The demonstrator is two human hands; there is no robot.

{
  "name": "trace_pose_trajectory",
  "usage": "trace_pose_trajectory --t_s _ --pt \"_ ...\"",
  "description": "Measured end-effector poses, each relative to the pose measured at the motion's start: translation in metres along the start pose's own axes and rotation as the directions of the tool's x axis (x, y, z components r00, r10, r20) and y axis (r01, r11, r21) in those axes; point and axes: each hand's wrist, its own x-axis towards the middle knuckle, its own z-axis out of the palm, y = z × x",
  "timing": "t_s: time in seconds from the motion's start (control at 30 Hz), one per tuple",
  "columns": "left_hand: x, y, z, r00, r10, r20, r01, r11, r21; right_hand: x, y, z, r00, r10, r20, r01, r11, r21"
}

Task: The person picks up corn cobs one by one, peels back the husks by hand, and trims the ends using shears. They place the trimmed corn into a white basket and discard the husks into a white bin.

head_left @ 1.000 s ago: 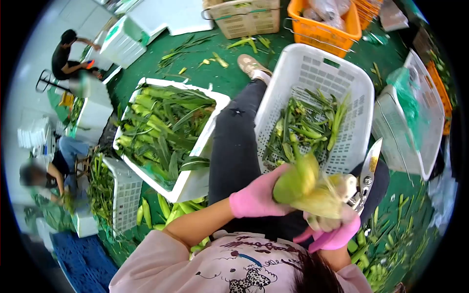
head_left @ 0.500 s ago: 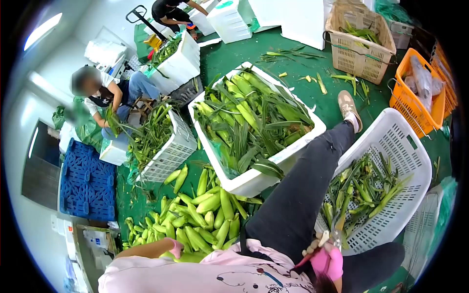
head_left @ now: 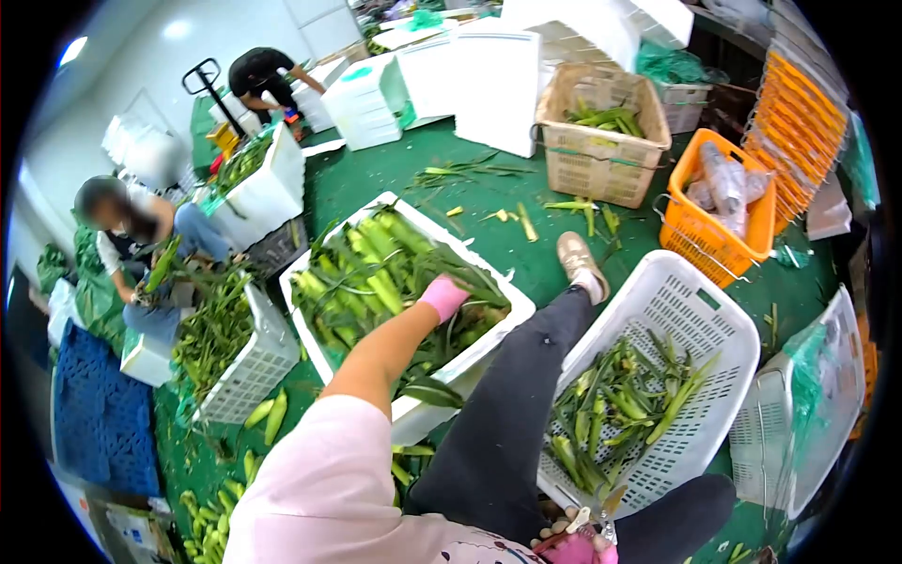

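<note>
Pink left glove [head_left: 444, 298], green floor [head_left: 376, 171], blue pallet [head_left: 103, 414], orange basket [head_left: 719, 221], white foam box [head_left: 515, 310]

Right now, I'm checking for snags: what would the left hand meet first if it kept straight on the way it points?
The green leaves in the foam box, right at the fingers of the left hand, though depth among them is unclear.

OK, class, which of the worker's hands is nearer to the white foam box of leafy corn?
Left. The left hand reaches into the foam box; the right hand is outside it, by the near end of the white basket.
</note>
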Motion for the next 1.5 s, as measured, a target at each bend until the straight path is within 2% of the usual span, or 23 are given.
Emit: trace_pose_trajectory --t_s 0.03,0.07,0.13,0.2,0.23,0.27,0.33,0.47,0.5,0.53,0.57,0.67,0.8,0.93,1.0,1.13,1.2,1.27,1.3,1.37,1.43,1.47,1.5 --pt "0.003 -0.003 0.013 0.973 0.002 -0.229 -0.024 0.995 -0.095 0.000 0.000 -0.002 1.000 -0.007 -0.006 0.007 1.000 0.006" --pt "0.004 -0.008 0.010 0.998 0.045 -0.034 -0.038 0.978 0.204 0.001 -0.001 -0.004 1.000 -0.018 -0.011 0.018 1.000 0.011" --pt "-0.026 -0.013 -0.009 0.956 0.002 -0.292 -0.057 0.982 -0.178 0.003 -0.003 -0.007 1.000 -0.029 -0.010 0.030 0.999 0.020" --pt "-0.046 0.012 -0.064 0.831 -0.207 -0.517 -0.107 0.851 -0.514 0.007 -0.005 -0.007 0.999 -0.039 -0.002 0.039 0.999 0.024" --pt "-0.056 0.027 -0.094 0.820 -0.400 -0.409 -0.104 0.598 -0.794 0.010 -0.007 -0.007 0.999 -0.041 0.010 0.041 0.999 0.014" --pt "-0.065 0.027 -0.106 0.780 -0.532 -0.328 -0.270 0.187 -0.945 0.013 -0.007 -0.008 0.999 -0.040 0.025 0.039 0.999 0.002" --pt "-0.085 0.064 -0.175 0.693 -0.553 -0.463 -0.523 0.057 -0.850 0.021 -0.011 -0.008 0.998 -0.034 0.056 0.036 0.999 -0.040" --pt "-0.098 0.141 -0.252 0.831 -0.391 -0.396 -0.528 -0.332 -0.782 0.031 -0.028 -0.015 0.976 -0.128 0.177 0.184 0.921 -0.344" --pt "-0.096 0.149 -0.250 0.920 -0.221 -0.324 -0.390 -0.447 -0.805 0.034 -0.031 0.018 0.881 -0.419 0.221 0.473 0.749 -0.464" --pt "-0.093 0.160 -0.245 0.970 -0.014 -0.244 -0.213 -0.541 -0.814 0.043 -0.053 0.017 0.841 -0.358 0.406 0.540 0.606 -0.584" --pt "-0.087 0.181 -0.238 0.987 0.080 -0.136 -0.079 -0.494 -0.866 0.041 -0.072 0.022 0.769 -0.395 0.503 0.632 0.353 -0.690" --pt "-0.071 0.250 -0.226 0.927 0.346 0.146 0.238 -0.241 -0.941 0.032 -0.110 0.031 0.782 -0.420 0.460 0.557 0.140 -0.819" --pt "-0.069 0.304 -0.188 0.745 0.583 0.326 0.384 0.025 -0.923 0.014 -0.140 0.013 0.791 -0.370 0.487 0.506 -0.050 -0.861" --pt "-0.068 0.330 -0.151 0.341 0.895 0.287 0.734 -0.063 -0.676 0.005 -0.144 -0.019 0.730 -0.355 0.584 0.505 -0.295 -0.811" --pt "-0.083 0.337 -0.146 0.292 0.914 0.281 0.800 -0.072 -0.596 -0.004 -0.138 -0.017 0.679 -0.373 0.632 0.534 -0.339 -0.774" --pt "-0.102 0.322 -0.113 0.207 0.913 0.352 0.936 -0.081 -0.341 -0.013 -0.112 -0.035 0.780 -0.385 0.494 0.415 -0.273 -0.868" --pt "-0.108 0.318 -0.091 0.137 0.964 0.226 0.970 -0.085 -0.227 -0.015 -0.096 -0.039 0.842 -0.375 0.388 0.372 -0.117 -0.921" --pt "-0.108 0.325 -0.085 0.054 0.979 0.196 0.990 -0.026 -0.141 -0.026 -0.092 -0.039 0.861 -0.324 0.393 0.388 -0.082 -0.918" --pt "-0.109 0.333 -0.087 0.015 0.979 0.205 0.991 0.012 -0.134 -0.025 -0.090 -0.042 0.855 -0.271 0.442 0.409 -0.171 -0.896" --pt "-0.116 0.339 -0.099 -0.022 0.970 0.241 0.981 0.067 -0.180 -0.028 -0.084 -0.040 0.823 -0.230 0.519 0.532 -0.009 -0.847" --pt "-0.119 0.329 -0.124 0.106 0.942 0.320 0.942 0.008 -0.336 -0.027 -0.071 -0.044 0.789 -0.274 0.549 0.601 0.160 -0.783" --pt "-0.117 0.317 -0.140 0.234 0.902 0.363 0.890 -0.049 -0.453 -0.034 -0.080 -0.039 0.825 -0.248 0.508 0.565 0.337 -0.753" --pt "-0.112 0.311 -0.159 0.381 0.838 0.391 0.814 -0.103 -0.571 -0.030 -0.075 -0.041 0.774 -0.376 0.509 0.628 0.357 -0.692"
